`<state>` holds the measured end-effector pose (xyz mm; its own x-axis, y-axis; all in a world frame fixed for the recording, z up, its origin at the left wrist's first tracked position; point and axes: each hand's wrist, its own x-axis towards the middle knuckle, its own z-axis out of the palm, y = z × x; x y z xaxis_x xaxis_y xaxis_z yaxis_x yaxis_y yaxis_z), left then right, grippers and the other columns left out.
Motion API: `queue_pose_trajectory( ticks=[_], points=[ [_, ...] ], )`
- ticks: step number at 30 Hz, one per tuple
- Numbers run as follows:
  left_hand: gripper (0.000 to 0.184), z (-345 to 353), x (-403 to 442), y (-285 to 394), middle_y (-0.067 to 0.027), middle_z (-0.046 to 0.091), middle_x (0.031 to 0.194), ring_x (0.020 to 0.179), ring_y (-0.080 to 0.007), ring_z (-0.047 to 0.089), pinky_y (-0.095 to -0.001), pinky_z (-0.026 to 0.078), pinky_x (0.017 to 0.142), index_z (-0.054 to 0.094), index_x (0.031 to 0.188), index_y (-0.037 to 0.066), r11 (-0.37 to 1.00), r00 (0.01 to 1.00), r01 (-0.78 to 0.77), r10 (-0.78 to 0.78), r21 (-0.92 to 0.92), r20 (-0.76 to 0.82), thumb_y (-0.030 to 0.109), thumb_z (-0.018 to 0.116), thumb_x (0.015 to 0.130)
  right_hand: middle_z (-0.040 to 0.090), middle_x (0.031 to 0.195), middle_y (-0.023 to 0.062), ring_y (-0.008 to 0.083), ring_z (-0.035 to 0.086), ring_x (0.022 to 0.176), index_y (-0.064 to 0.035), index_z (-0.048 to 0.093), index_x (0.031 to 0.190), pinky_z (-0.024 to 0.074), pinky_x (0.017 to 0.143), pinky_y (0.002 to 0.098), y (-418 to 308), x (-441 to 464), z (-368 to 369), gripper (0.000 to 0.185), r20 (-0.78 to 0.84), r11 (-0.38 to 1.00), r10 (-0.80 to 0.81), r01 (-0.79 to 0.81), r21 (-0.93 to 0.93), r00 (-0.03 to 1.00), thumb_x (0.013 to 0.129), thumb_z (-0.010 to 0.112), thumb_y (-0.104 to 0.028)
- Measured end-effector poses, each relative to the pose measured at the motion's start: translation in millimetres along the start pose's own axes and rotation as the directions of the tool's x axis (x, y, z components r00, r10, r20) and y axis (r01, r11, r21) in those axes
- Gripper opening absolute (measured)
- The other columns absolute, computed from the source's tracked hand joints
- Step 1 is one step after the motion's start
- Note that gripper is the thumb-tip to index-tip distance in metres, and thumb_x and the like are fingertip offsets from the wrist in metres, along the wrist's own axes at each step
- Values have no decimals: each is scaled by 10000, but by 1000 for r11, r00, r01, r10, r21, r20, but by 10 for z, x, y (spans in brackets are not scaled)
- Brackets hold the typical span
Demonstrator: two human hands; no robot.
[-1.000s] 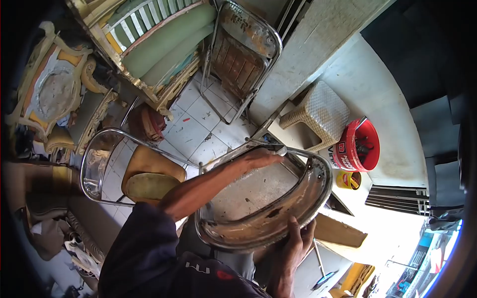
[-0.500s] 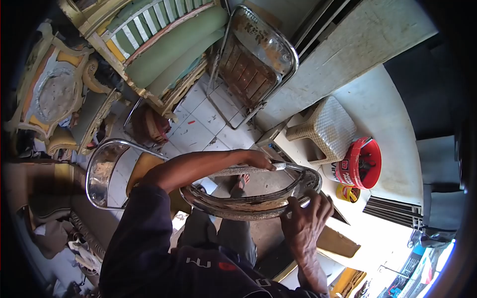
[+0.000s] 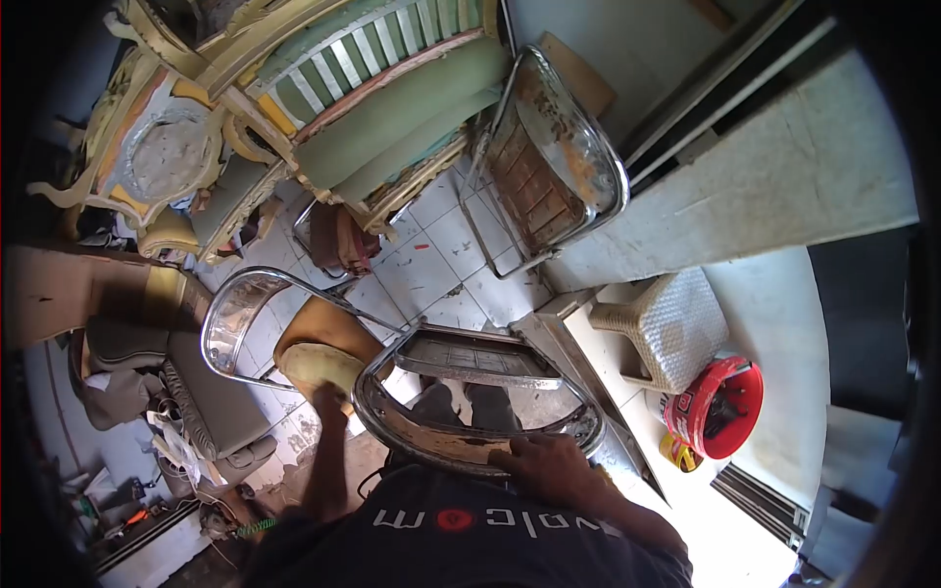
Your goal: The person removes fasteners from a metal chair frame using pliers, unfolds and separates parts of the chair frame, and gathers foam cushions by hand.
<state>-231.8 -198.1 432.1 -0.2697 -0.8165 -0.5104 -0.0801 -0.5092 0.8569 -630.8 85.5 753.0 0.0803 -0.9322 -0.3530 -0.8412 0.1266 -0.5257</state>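
Observation:
A folding chair's chrome frame [image 3: 569, 385], with a worn brown backrest, stands directly before my body. My right hand [image 3: 554, 472] is closed over the rim of its backrest, fingers curled across the near edge. My left hand [image 3: 331, 400] reaches out to the left of this frame, at the near edge of a pale yellow rounded seat pad [image 3: 319, 367]. Its fingers are dark and partly hidden but look closed on that edge. The pad lies over the brown seat of a second chrome chair [image 3: 223, 318].
A rusty folding chair [image 3: 544, 157] stands farther back beside a green carved sofa [image 3: 392, 127]. To the right are a woven-pattern stool [image 3: 676, 318], a red bucket [image 3: 716, 407] and a small yellow tub [image 3: 678, 451]. A grey cushioned seat [image 3: 211, 392] is at the left.
My left hand has left the chair frame and moved left and down to the pad. The frame has turned, with its slatted seat opening now visible. My right hand has shifted onto the near rim.

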Motion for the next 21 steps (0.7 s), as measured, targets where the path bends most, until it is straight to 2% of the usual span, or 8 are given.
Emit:
queue_pose_trajectory(
  ticks=[2,5,8,12,13,16,18,21],
  points=[
    [178,913,-567,-244,-44,574,961,871,-181,584,-342,549,773,569,1045,111,904,925,371,-381,-211,-9,267,497,998,647,935,76,274,693,871,-149,625,1053,575,605,434,83,79,-103,227,-2,999,-17,17,34,1000,834,626,-210],
    [266,2146,-855,-437,-53,566,1072,951,-185,584,-378,563,751,531,1151,108,824,865,462,-500,-327,-37,287,571,959,669,926,85,272,694,861,-178,634,1115,571,639,411,209,197,-202,357,9,995,13,-14,96,1000,764,687,-223],
    [422,3112,-767,-320,-62,557,1183,1031,-189,585,-414,577,729,493,1257,105,842,878,394,-463,-368,-119,306,645,919,684,941,68,268,693,847,-165,648,1096,564,641,413,305,267,-270,354,-11,994,-10,12,112,1000,746,688,-204],
    [654,3725,-316,132,-74,546,1332,1138,-195,586,-463,595,700,443,1399,100,915,910,263,-341,-306,-237,332,744,867,665,826,46,258,686,756,-139,659,985,550,580,412,408,440,-473,246,-99,996,14,-5,94,995,741,673,-169],
    [769,3791,-218,378,-115,557,1129,941,-227,585,-441,533,574,276,1451,119,903,907,312,-376,-295,-191,239,731,842,645,797,50,253,680,738,-126,644,938,546,559,417,425,492,-536,204,-146,994,52,-37,102,988,738,665,-156],
    [855,3907,121,345,-142,530,864,673,-261,551,-392,465,449,170,1457,50,921,897,340,-379,-193,-229,147,709,800,653,693,61,273,659,597,-120,696,853,520,509,406,438,672,-738,101,-310,988,122,-84,133,943,761,682,-160],
    [844,3968,365,142,-112,414,1434,1175,-341,550,-604,590,805,165,1507,75,981,964,194,-188,18,-190,93,677,837,650,681,88,284,651,585,-102,696,823,503,508,417,499,777,-902,112,-289,984,158,-126,129,944,800,711,-210],
    [787,4323,727,331,-119,447,1403,1160,-329,559,-573,580,807,209,1494,72,977,977,213,-213,-15,-14,128,665,855,650,679,120,334,661,605,-87,676,874,510,552,445,595,970,-1262,246,-305,926,369,-318,204,878,858,719,-329]
  ],
)
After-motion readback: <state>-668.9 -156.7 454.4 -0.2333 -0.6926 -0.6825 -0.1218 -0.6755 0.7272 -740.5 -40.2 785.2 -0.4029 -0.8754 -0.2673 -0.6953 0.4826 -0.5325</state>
